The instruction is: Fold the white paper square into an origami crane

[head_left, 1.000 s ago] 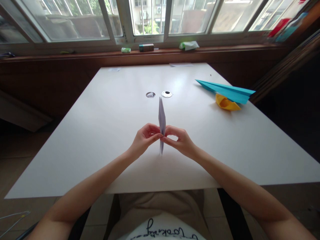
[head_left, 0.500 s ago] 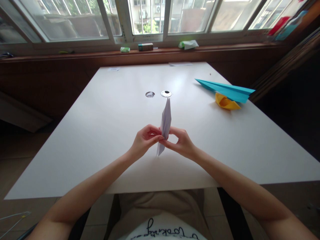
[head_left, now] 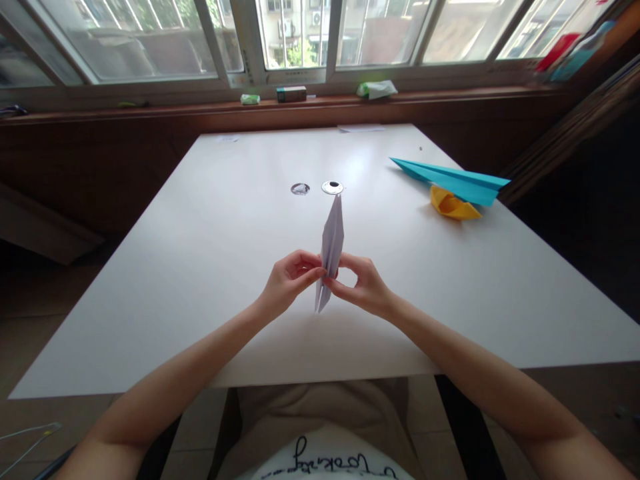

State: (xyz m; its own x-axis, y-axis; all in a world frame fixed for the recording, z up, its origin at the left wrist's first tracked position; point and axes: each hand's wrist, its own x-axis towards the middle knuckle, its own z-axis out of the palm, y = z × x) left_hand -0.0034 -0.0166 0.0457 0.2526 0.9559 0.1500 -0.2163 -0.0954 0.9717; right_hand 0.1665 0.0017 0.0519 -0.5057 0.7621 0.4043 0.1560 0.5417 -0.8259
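Note:
A narrow, pointed piece of folded white paper [head_left: 332, 240] stands on edge above the white table [head_left: 210, 267], its tip leaning away and slightly to the right. My left hand [head_left: 290, 283] pinches it from the left with thumb and fingers closed. From the right, my right hand [head_left: 361, 283] pinches the same fold. Both hands meet at the paper's lower half, just above the table's middle.
A blue paper plane [head_left: 453, 180] lies on a yellow folded paper [head_left: 453, 205] at the table's right. Two round cable holes [head_left: 333, 187] sit beyond the white paper. Small boxes and a wrapper [head_left: 377, 89] rest on the windowsill.
The white paper has tilted from nearly straight up to leaning right at its tip. Both hands stay pinched on it in the same place.

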